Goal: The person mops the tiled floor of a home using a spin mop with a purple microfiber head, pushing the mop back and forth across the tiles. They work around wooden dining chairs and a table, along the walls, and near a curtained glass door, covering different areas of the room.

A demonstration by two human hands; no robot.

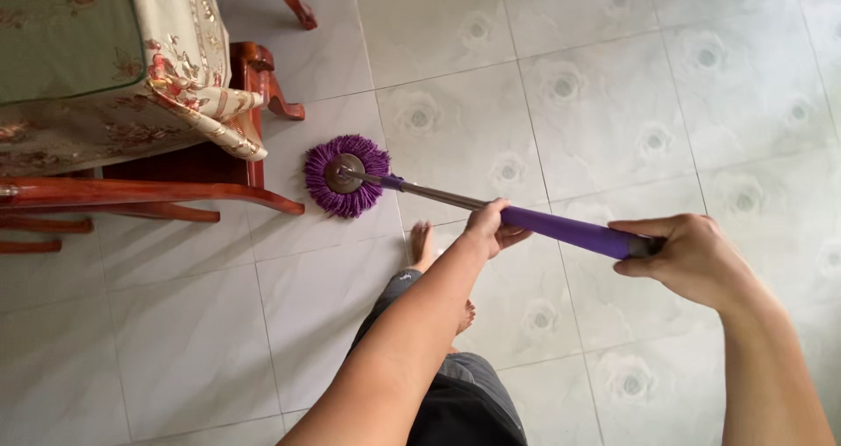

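A mop with a round purple fringe head (pixel 347 175) rests on the pale tiled floor beside a wooden chair leg. Its metal shaft (pixel 438 195) runs right into a purple handle (pixel 565 230). My left hand (pixel 489 227) grips the handle near where the purple sleeve starts. My right hand (pixel 685 257) is closed around the handle's far end. My bare feet (pixel 421 245) and grey shorts show below the arms.
A dark red wooden chair (pixel 158 196) with a floral cushion cover (pixel 96 69) stands at the upper left, its leg touching the mop head's side. Another wooden leg (pixel 293 3) shows at the top. Patterned floor tiles (pixel 613 95) spread to the right.
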